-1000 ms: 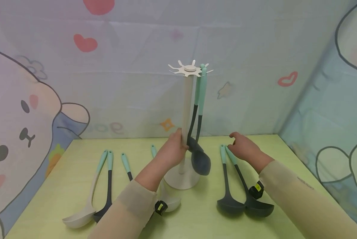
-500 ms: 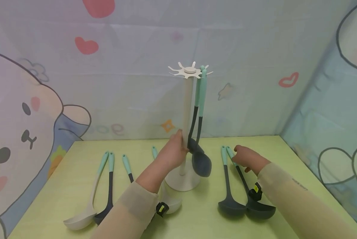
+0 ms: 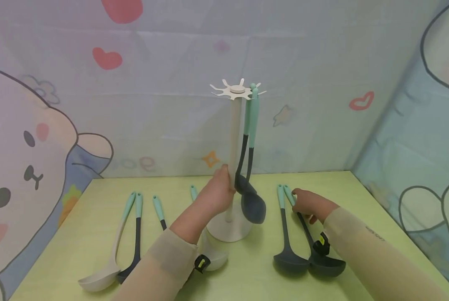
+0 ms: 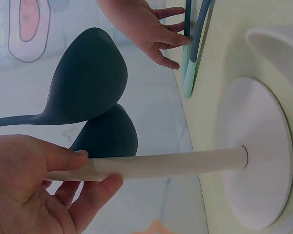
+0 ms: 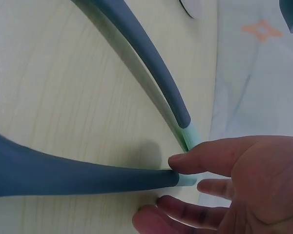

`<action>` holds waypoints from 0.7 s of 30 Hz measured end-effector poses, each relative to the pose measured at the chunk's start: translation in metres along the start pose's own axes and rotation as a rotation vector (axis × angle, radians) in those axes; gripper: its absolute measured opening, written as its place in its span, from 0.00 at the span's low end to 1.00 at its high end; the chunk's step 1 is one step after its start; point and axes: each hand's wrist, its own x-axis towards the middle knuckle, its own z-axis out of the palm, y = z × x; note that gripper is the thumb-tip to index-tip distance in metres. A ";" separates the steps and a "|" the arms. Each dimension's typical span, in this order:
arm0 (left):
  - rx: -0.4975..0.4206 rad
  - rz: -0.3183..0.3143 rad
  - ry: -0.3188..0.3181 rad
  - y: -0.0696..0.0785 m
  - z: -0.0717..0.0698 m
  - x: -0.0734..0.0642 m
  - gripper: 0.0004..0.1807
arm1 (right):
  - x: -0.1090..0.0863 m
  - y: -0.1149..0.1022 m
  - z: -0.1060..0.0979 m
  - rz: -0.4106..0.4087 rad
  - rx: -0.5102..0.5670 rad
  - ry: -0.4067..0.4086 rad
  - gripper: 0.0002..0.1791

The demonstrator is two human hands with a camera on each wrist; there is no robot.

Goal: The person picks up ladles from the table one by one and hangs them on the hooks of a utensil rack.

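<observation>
My left hand (image 3: 216, 195) grips the pole of a white utensil stand (image 3: 236, 133), thumb and fingers around it in the left wrist view. Two dark spoons (image 3: 253, 207) with mint handles hang from the stand's hooked top, to the right of the pole. Over on the right, two dark ladles (image 3: 290, 262) lie on the table, bowls toward me. My right hand (image 3: 311, 205) is at the mint handle of the outer ladle (image 3: 326, 266). In the right wrist view, its thumb (image 5: 185, 160) lies on one side of that handle (image 5: 187, 180), and loosely spread fingers show on the other.
Left of the stand, a white ladle (image 3: 100, 279), a dark ladle (image 3: 137, 238) and another mint-handled utensil (image 3: 158, 208) lie on the yellow-green table (image 3: 70, 246). A white utensil (image 3: 214, 257) lies partly under my left forearm. A printed cloth (image 3: 171, 104) hangs behind.
My right hand has come down and slightly toward me, from above the outer ladle's handle tip to lower along the handle. My left hand keeps its grip on the stand.
</observation>
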 end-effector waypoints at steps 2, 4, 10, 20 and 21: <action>0.010 0.003 -0.004 0.001 -0.001 0.000 0.29 | -0.001 -0.002 0.000 0.003 0.003 -0.011 0.41; 0.018 0.012 -0.004 0.001 -0.002 0.000 0.28 | -0.002 -0.003 0.000 0.005 -0.001 -0.019 0.41; 0.011 0.029 0.013 -0.001 -0.003 -0.002 0.25 | -0.003 -0.006 0.002 0.021 -0.022 -0.047 0.42; -0.036 0.032 -0.001 -0.005 0.000 0.000 0.22 | -0.004 -0.006 0.003 0.022 0.003 -0.055 0.41; -0.034 0.032 -0.004 -0.004 0.000 0.000 0.23 | -0.005 -0.005 0.003 0.023 0.005 -0.055 0.41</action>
